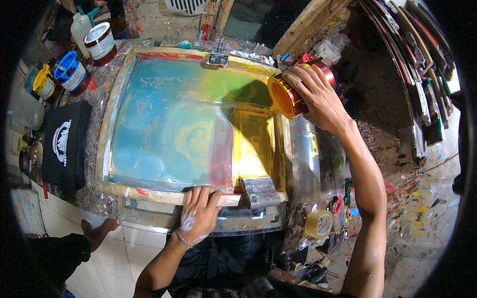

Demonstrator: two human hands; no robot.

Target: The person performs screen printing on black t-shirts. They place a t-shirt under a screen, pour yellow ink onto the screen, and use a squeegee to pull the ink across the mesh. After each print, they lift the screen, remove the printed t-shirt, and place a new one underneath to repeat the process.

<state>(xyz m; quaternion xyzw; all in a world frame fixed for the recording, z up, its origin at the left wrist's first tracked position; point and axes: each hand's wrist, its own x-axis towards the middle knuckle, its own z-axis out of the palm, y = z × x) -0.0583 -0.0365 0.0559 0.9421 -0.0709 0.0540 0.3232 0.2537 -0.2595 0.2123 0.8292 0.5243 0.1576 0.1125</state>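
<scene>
Held up nearest the camera: red-and-gold paint can (281,98), tipped onto its side at the right edge of a wooden screen frame (149,192). Clasped from above by the right hand (323,101), with fingers spread over the upper side and closed snugly on the metal. Cannot make out the thumb clearly.

Slants along its long axis from base at far right to mouth at near left, so opens leftward toward the mesh (144,124). With respect to that mouth, yellow patch (254,149) just to the left and nearer the body: right hand close by, left hand (199,214) farther off. Cannot tell whether anything runs from the lip.

At the frame's near side, left hand with fingers laid over the wood, slightly parted, smeared white on the back; cannot tell how tightly it grips underneath. Just right of it, grey paint-marked block (261,192) across the frame's near right corner. On the far side, metal clamp (217,59).

Beyond, to the left, black box (64,144), then yellow pot (45,84), blue pot (72,72) and white-labelled pot (101,44). To the right, tape roll (318,224) and stacked boards (422,74).
</scene>
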